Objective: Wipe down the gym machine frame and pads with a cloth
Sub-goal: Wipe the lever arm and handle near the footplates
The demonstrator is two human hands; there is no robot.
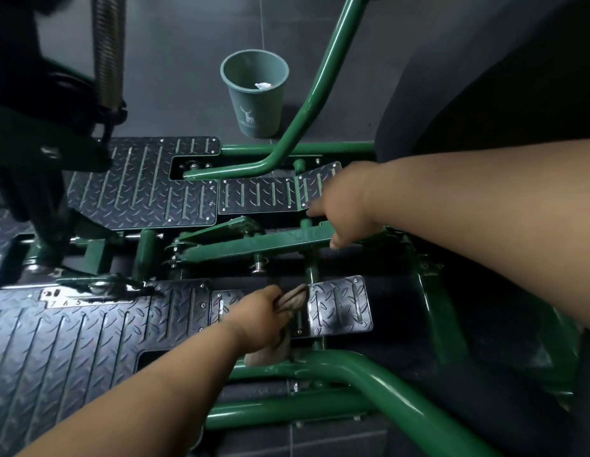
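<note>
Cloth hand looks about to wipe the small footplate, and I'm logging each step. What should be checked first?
1. Cloth gripped in left hand: ok.
2. Small footplate free of objects: ok.
3. Right hand braced on green bar: ok.
4. Right hand out of the cloth's way: ok.
5. Cloth clean enough: cannot tell.
6. Bin out of the way: ok.
</note>
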